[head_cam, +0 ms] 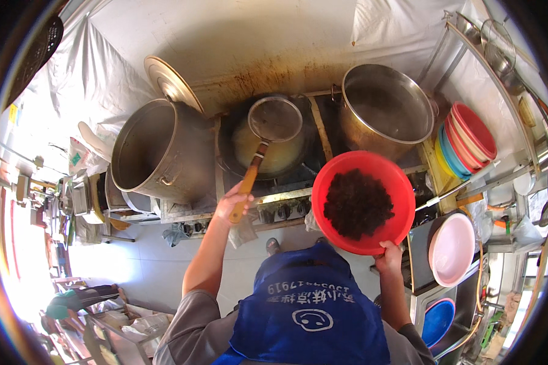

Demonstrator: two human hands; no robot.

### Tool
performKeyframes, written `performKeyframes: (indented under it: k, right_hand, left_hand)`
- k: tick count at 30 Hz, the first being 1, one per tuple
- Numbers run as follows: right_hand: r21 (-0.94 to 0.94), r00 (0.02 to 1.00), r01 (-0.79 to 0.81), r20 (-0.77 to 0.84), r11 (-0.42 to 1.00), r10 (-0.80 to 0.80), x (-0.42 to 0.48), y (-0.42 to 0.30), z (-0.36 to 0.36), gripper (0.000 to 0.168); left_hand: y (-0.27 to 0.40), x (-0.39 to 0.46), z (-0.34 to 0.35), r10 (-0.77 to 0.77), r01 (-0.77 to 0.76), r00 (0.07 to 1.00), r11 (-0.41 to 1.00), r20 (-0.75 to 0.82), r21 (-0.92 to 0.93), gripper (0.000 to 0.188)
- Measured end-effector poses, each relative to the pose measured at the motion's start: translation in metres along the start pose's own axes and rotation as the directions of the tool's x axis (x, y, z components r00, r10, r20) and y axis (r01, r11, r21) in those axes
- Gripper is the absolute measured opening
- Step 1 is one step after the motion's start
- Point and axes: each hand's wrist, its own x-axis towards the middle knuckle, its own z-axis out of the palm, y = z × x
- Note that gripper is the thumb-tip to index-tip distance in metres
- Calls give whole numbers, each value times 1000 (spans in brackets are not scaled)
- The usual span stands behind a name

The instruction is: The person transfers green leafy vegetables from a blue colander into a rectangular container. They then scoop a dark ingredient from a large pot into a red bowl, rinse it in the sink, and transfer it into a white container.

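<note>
My left hand [234, 204] grips the wooden handle of a round fine-mesh strainer [275, 119]. The strainer's head hangs over a dark wok [227, 157] holding cloudy, yellowish liquid [246, 148]. In my right hand [388, 258] is the rim of a red plastic basin [318, 196], tilted so that its inside shows. A heap of dark, crumpled food pieces [358, 204] lies in the basin; their exact kind is unclear. The basin is in front of a large steaming metal pot [360, 121] and hides part of the stove's edge.
A tall stockpot [182, 157] stands left of the wok, with a metal lid [171, 82] leaning behind it. Stove knobs [284, 211] line the front. Nested coloured basins [472, 137] sit at right, above a pink basin [452, 250] and a blue one [438, 323]. Steam blurs the pots.
</note>
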Motion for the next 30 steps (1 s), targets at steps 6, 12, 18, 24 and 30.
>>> performKeyframes:
  k: [6, 12, 18, 24, 30]
  right_hand:
    - [-62, 1000, 2, -20, 998, -3, 3, 1, -19, 52]
    - [-11, 998, 59, -36, 998, -59, -12, 21, -25, 51]
    - [41, 995, 95, -21, 995, -95, -43, 59, -28, 49]
    - [30, 985, 98, -145, 995, -93, -78, 84, -4, 49]
    - [98, 979, 117, -180, 988, -98, -90, 118, 10, 44]
  left_hand:
    - [47, -34, 1, 268, -97, 946, 771, -182, 629, 69]
    - [77, -46, -31, 244, 90, 938, 513, -245, 854, 66]
    - [69, -53, -48, -168, 212, 977, 857, -134, 469, 59]
    - [36, -43, -81, -271, 266, 958, 962, 88, 67, 57]
    - [45, -41, -98, -251, 253, 962, 967, 110, -2, 74]
